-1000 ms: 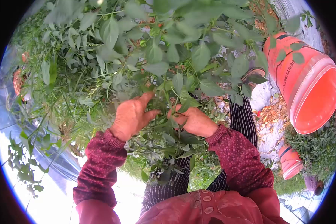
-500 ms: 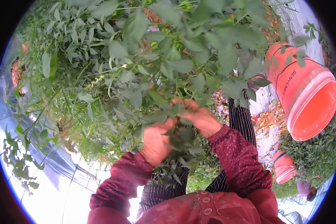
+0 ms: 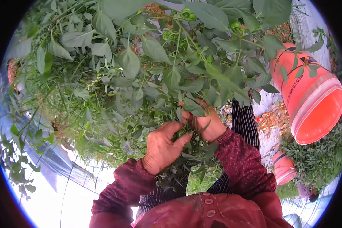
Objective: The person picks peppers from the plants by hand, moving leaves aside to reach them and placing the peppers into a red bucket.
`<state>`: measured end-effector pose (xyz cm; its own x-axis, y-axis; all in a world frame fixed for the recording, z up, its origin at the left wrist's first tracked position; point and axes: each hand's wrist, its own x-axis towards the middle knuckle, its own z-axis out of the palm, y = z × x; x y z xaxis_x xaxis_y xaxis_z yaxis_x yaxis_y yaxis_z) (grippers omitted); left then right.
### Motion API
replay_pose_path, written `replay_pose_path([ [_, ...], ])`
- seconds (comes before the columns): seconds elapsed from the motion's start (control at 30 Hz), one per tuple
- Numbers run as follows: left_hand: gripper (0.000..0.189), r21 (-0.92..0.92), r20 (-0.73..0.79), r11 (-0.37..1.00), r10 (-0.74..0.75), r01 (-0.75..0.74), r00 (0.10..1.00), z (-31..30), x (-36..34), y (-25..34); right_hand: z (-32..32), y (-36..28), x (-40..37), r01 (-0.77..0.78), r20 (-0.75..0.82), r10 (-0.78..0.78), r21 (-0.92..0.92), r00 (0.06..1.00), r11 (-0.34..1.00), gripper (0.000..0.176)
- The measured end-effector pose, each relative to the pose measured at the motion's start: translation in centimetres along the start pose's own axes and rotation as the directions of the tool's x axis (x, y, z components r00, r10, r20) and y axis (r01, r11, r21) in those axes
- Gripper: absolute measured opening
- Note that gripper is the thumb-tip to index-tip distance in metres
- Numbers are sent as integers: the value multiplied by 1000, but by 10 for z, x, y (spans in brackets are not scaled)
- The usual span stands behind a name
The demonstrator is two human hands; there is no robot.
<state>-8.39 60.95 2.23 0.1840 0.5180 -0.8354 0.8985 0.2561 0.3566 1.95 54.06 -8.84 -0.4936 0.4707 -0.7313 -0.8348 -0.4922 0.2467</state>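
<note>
Hands: both are sunk into the foliage low in the middle of the view, kept close together, thumbs nearly meeting.
Left hand [image 3: 161, 146]: seen from the back, fingers curled in towards the stems [image 3: 195, 131], thumb stuck out towards the other hand. Whether anything is actually pinched can't be made out, since the fingertips are covered by leaves.
Right hand [image 3: 206, 123]: closed into a loose fist around those same stems, with a couple of leaves draped over the knuckles.
Stems: a thin green bunch, caught between the two hands and running down past the wrists.
Plant [image 3: 129, 62]: a big bushy thing, spread over the whole upper half of the view and hanging right above the hands.
Peppers [image 3: 187, 14]: a few small green ones are tucked in up top, well away from the hands.
Sleeves [image 3: 243, 163]: dark red, patterned, bunched at both wrists.
Trousers [image 3: 247, 121]: striped, seen just right of the right hand.
Big bucket [image 3: 311, 110]: orange, tipped on its side at the right edge, mouth turned towards the camera.
Small bucket [image 3: 283, 167]: also orange, set lower down, below the big one.
Ground cover [image 3: 64, 197]: pale sheeting lower left, pretty washed out.
</note>
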Motion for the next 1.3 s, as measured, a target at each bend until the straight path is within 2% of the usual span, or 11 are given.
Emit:
replay_pose_path([
  [0.17,24,124,102,992,-16,3,995,3,-4,-2,-5,6,3,-24,-31,26,70,999,997,22],
  [0.27,25,-211,107,964,-142,162,984,6,1,-10,-3,-6,4,-7,-20,9,71,1000,997,22],
  [0.37,22,-464,89,883,-28,67,996,4,14,-12,-1,-10,8,71,-5,-71,43,997,997,24],
  [0.57,24,-637,196,723,-183,267,963,-1,5,3,-3,-20,1,-35,35,27,235,999,971,23],
  [0.63,24,-776,247,552,-180,305,952,-3,9,8,-4,-21,-1,-62,32,56,227,998,972,23],
  [0.87,19,-895,208,355,-206,271,956,-17,5,7,-31,-35,9,-308,500,99,357,861,882,26],
  [0.97,18,-893,221,354,-193,278,956,-13,-4,13,-35,-43,0,-350,558,120,327,821,878,30],
  [1.1,24,-754,67,643,-133,137,989,7,-27,9,-53,-56,-9,-369,641,100,301,761,879,37],
  [1.13,26,-464,17,880,123,-101,992,19,-33,7,-58,-57,-10,-332,646,51,321,762,887,43],
  [1.17,27,-107,64,926,369,-361,927,28,-37,7,-60,-58,-10,-333,644,57,316,763,889,43],
  [1.3,27,46,181,858,496,-511,849,44,-48,24,-64,-66,-7,-292,675,-156,501,721,815,48],
])
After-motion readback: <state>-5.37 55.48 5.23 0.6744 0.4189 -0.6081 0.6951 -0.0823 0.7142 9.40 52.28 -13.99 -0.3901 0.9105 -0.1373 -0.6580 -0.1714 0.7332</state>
